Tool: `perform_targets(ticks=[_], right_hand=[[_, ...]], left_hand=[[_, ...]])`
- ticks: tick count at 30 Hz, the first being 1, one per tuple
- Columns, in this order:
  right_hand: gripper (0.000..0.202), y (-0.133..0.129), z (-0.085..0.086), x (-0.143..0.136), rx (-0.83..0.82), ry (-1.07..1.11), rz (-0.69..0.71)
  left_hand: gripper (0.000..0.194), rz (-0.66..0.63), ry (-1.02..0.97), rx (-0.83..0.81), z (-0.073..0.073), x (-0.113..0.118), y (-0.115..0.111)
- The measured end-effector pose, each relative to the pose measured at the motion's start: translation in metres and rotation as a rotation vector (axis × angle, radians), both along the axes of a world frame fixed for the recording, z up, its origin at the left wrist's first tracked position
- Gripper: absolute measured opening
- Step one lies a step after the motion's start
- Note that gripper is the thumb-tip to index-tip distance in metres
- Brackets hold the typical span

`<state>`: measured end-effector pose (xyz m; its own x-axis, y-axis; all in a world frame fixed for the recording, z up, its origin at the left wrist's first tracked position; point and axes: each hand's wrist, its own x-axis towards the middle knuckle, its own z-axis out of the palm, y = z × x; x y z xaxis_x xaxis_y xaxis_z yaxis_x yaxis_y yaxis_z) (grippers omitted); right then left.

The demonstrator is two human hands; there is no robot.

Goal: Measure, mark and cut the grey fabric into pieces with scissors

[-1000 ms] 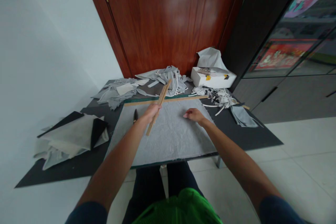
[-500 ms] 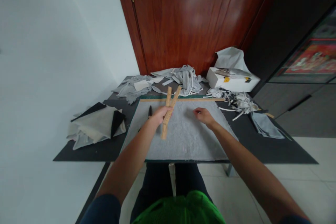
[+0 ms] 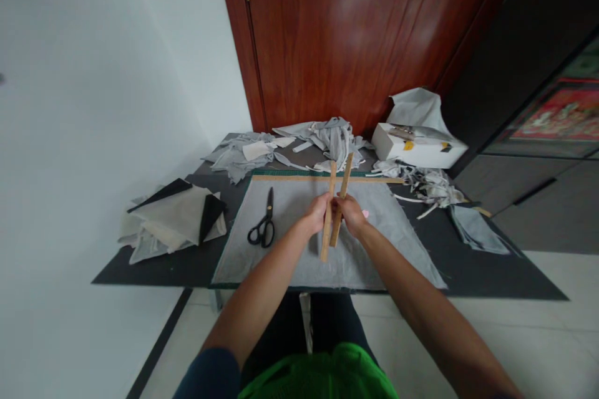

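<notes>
My left hand (image 3: 319,213) is closed around a short wooden ruler (image 3: 326,238), which points away from me over the cloth. My right hand (image 3: 350,212) grips a second wooden ruler (image 3: 347,176) just beside the first, the two nearly parallel with a narrow gap. Beneath both hands a grey cloth (image 3: 285,265) lies spread flat. A small pink piece (image 3: 365,214) shows at the outer side of my right hand; whether it is held or lying on the cloth I cannot tell. Black-handled scissors (image 3: 266,222) rest on the cloth to the left.
A long wooden ruler (image 3: 281,178) lies along the cloth's far edge. Folded fabric (image 3: 173,218) sits on the table's left. Grey scraps (image 3: 238,156) and fabric strips (image 3: 433,184) are heaped at the back and right. A white box (image 3: 412,146) stands at the back right.
My left hand, which held both rulers crossed, has moved right. My right hand has come in and taken one of them. The scissors are now uncovered.
</notes>
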<state>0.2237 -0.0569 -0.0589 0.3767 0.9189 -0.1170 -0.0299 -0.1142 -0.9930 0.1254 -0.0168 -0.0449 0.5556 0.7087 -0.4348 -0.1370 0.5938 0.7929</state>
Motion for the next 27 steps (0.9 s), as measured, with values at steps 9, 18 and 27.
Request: perform_targets(ticks=[9, 18, 27], right_hand=[[0.032, -0.008, -0.001, 0.036, 0.008, -0.236, -0.093], [0.011, -0.037, 0.002, 0.097, -0.041, -0.456, -0.057], [0.032, -0.063, -0.009, 0.174, -0.339, -1.084, -0.215]], left_hand=[[0.061, -0.014, -0.094, 0.017, 0.004, 0.061, -0.015], [0.054, -0.137, 0.208, 0.297, 0.003, 0.093, -0.036], [0.043, -0.189, 0.717, 0.860, -0.001, 0.073, -0.017]])
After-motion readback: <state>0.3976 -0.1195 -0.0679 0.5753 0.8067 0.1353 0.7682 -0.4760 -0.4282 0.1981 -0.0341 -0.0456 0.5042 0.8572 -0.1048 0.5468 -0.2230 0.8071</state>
